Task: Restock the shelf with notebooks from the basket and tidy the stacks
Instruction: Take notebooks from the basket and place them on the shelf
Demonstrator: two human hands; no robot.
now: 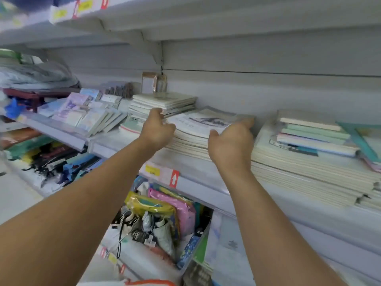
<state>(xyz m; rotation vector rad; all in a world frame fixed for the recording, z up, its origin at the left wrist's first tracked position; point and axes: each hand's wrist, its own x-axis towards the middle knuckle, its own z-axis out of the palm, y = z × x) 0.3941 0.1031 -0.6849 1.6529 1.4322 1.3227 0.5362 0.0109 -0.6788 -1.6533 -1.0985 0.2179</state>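
A stack of pale notebooks (198, 129) lies on the white shelf (198, 178) straight ahead, its top cover printed with a grey picture. My left hand (157, 131) grips the stack's left side, fingers curled over the edge. My right hand (232, 141) holds the right side, thumb on the top cover and fingers reaching behind the far corner. A second stack of white notebooks (165, 103) sits just behind and left. A taller pile of notebooks (309, 162) stands to the right, with smaller pastel ones on top. An orange rim (148, 282) at the bottom edge may be the basket.
Small pastel notepads (86, 116) lean in a row on the left of the shelf. Below, a bin holds colourful pouches (165, 213). A yellow price tag (152, 170) and red arrow label sit on the shelf lip. Another shelf hangs overhead.
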